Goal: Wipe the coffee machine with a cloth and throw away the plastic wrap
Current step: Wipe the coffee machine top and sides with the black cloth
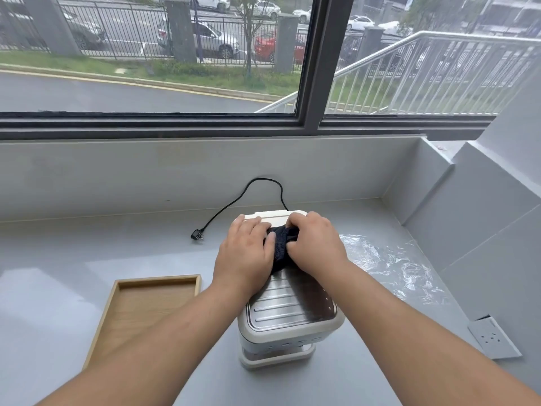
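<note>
A cream coffee machine [288, 315] with a ribbed steel top stands on the grey counter, seen from above. A dark cloth [278, 249] lies bunched on its top, toward the back. My left hand [244, 253] presses on the cloth's left side with fingers spread flat. My right hand [314, 243] grips the cloth's right side with curled fingers. Clear plastic wrap [392, 266] lies crumpled flat on the counter just right of the machine.
A shallow wooden tray [115, 315] sits left of the machine. The machine's black cord and plug [196, 236] trail across the counter behind it. A wall socket plate [494, 338] is at the right wall. A window ledge runs along the back.
</note>
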The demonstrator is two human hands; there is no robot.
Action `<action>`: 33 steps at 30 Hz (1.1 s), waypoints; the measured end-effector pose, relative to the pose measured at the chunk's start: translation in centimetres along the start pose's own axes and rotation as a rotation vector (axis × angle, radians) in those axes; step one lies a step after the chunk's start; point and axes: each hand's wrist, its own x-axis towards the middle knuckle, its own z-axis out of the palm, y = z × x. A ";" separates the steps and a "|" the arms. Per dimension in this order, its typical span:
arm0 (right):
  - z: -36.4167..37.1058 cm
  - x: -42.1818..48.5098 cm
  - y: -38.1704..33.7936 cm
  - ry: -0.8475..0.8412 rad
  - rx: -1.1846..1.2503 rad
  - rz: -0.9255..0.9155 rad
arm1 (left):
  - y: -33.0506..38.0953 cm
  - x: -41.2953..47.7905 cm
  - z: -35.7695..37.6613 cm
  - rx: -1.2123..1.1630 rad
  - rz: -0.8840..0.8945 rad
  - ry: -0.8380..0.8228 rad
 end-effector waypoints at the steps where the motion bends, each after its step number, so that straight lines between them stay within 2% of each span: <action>1: 0.1 0.3 -0.2 0.002 0.002 0.021 | 0.1 -0.1 -0.1 -0.005 -0.007 0.004; 4: 0.4 1.2 -1.3 0.014 -0.014 0.039 | 0.3 -0.2 -0.5 -0.042 -0.032 0.009; 7: 1.4 1.1 -3.0 0.033 -0.126 -0.103 | 0.4 -0.4 -0.8 -0.097 -0.064 0.058; 11: 1.6 0.8 -3.3 0.016 -0.132 -0.212 | 0.6 -0.9 -1.0 -0.090 -0.098 0.120; 18: 1.0 -1.6 -3.1 -0.092 0.004 -0.268 | 0.6 -1.2 -1.5 -0.120 -0.032 0.070; 25: 0.5 -5.1 -3.0 -0.094 0.052 -0.310 | 0.2 -1.4 -1.7 -0.177 0.080 0.019; 33: -0.9 -8.5 -1.1 -0.174 0.024 -0.304 | 0.7 -0.2 -1.0 -0.254 0.000 -0.005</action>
